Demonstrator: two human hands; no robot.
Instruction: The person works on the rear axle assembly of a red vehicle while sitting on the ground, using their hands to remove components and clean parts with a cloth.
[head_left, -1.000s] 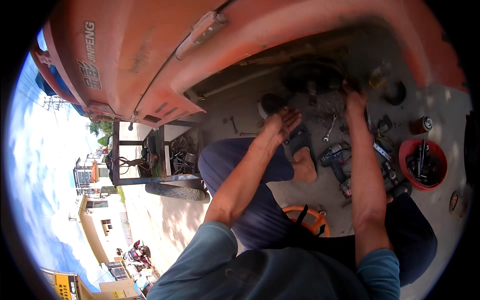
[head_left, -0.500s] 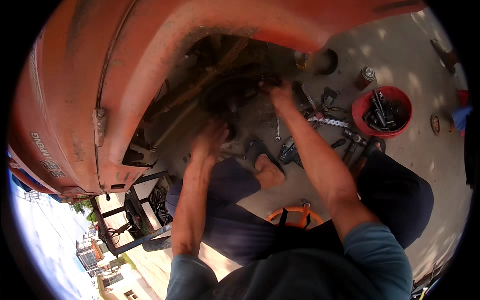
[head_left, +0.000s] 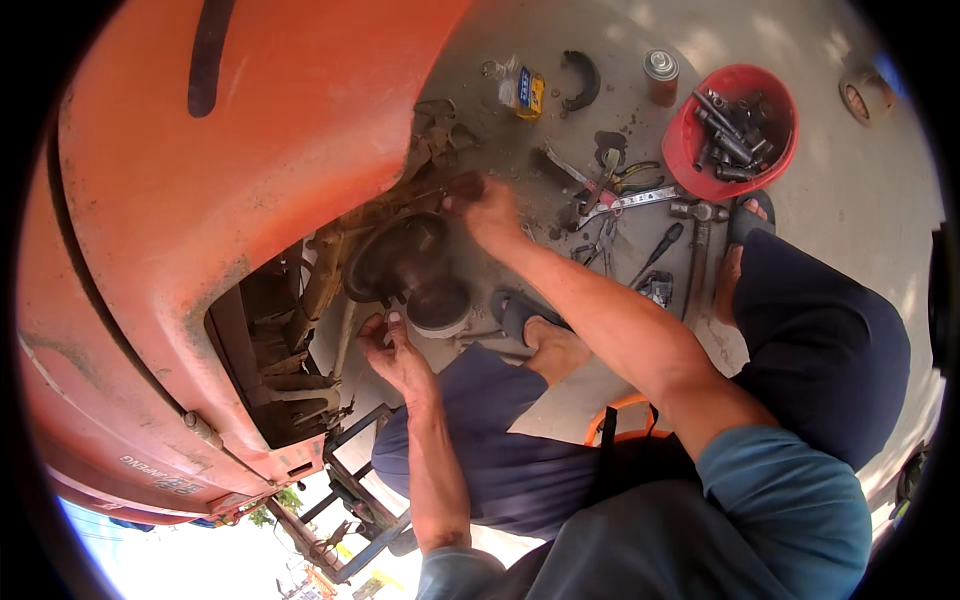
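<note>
At the wheel area of an orange vehicle, a dark round plate with a hub (head_left: 395,258) faces me, its far side hidden by the body. My right hand (head_left: 492,218) is closed at the plate's upper right, on a dark, blurred piece (head_left: 462,187) whose kind I cannot make out. Just under the plate's lower edge is my left hand (head_left: 402,355), thumb and curled fingers pinched together. Whatever sits between those fingers is too small to name. Below the plate, between my hands, a dark round drum-like part (head_left: 438,306) shows a pale rim.
Pliers (head_left: 640,176), a steel wrench (head_left: 645,198), a screwdriver (head_left: 660,250) and a hammer (head_left: 700,245) lie on the right. Beyond them stand a red bowl of sockets (head_left: 683,150), a spray can (head_left: 661,75), a bottle (head_left: 520,90) and a curved dark shoe (head_left: 581,80). The orange body panel (head_left: 300,120) overhangs the left.
My view has shifted, showing more of the round plate and ground. The left hand, blurred before, now has its fingers pinched below the plate. My right hand stays at the plate's upper right.
</note>
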